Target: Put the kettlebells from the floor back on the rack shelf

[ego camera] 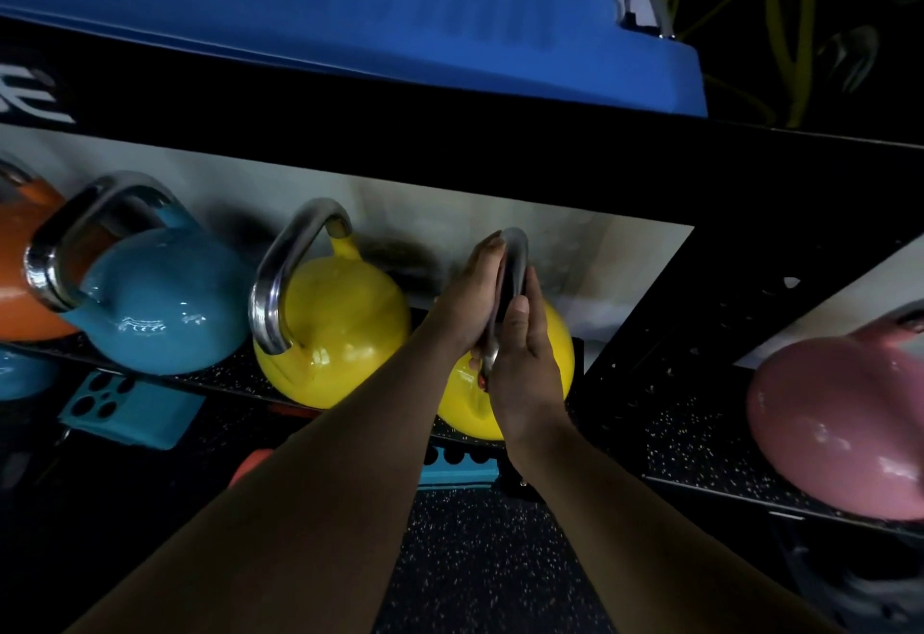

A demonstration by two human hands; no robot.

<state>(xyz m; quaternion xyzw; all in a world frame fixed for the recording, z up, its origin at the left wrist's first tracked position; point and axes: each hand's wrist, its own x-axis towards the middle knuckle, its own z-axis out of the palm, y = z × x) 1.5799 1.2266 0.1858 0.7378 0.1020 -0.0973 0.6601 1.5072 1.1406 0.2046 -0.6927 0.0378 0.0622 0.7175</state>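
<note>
Both my hands grip the steel handle of a yellow kettlebell point(560, 358) at the right end of the rack shelf point(225, 373). My left hand point(470, 298) wraps the handle from the left, my right hand point(520, 363) from the right. The bell's base sits at the shelf's front edge; whether it rests fully on the shelf I cannot tell. To its left stand another yellow kettlebell point(345, 323), a blue one point(160, 303) and an orange one point(25, 278).
A pink kettlebell point(840, 428) sits on the neighbouring shelf at right. A blue mat point(350, 8) lies on the shelf above. Teal blocks point(130, 408) sit below the shelf. Speckled black floor point(475, 558) lies under my arms.
</note>
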